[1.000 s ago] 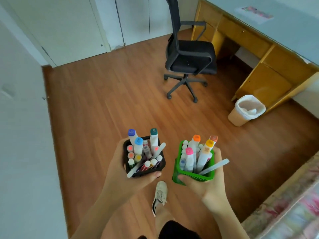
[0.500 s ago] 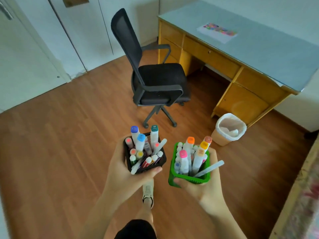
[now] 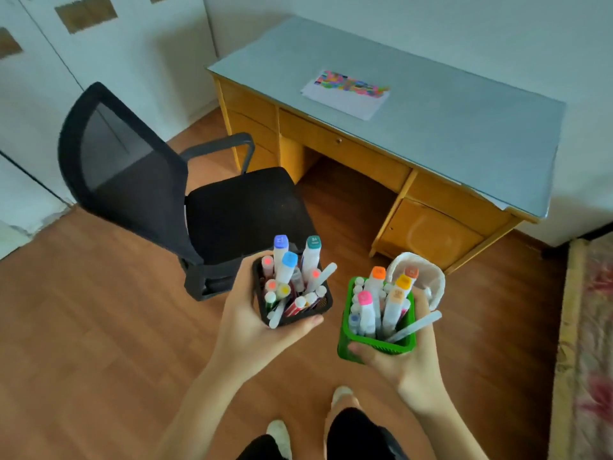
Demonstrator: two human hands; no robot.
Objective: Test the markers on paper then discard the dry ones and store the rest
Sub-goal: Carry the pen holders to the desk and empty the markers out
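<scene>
Markers (image 3: 292, 277) stand caps-up in a black cup (image 3: 295, 318) gripped by the left hand (image 3: 255, 330) and a green cup (image 3: 374, 343) gripped by the right hand (image 3: 408, 366), short of the desk (image 3: 447, 134), open floor (image 3: 99, 327) left of it.

A yellow wooden desk with a pale grey-blue top (image 3: 447, 134) stands at the far right, and a white sheet of paper covered in coloured marker swatches (image 3: 346, 92) lies flat on it. On the brown wood-plank floor (image 3: 83, 310) stand a black mesh-backed office chair (image 3: 185, 200) on the left and a white-lined waste bin (image 3: 428, 280) near the desk.
</scene>
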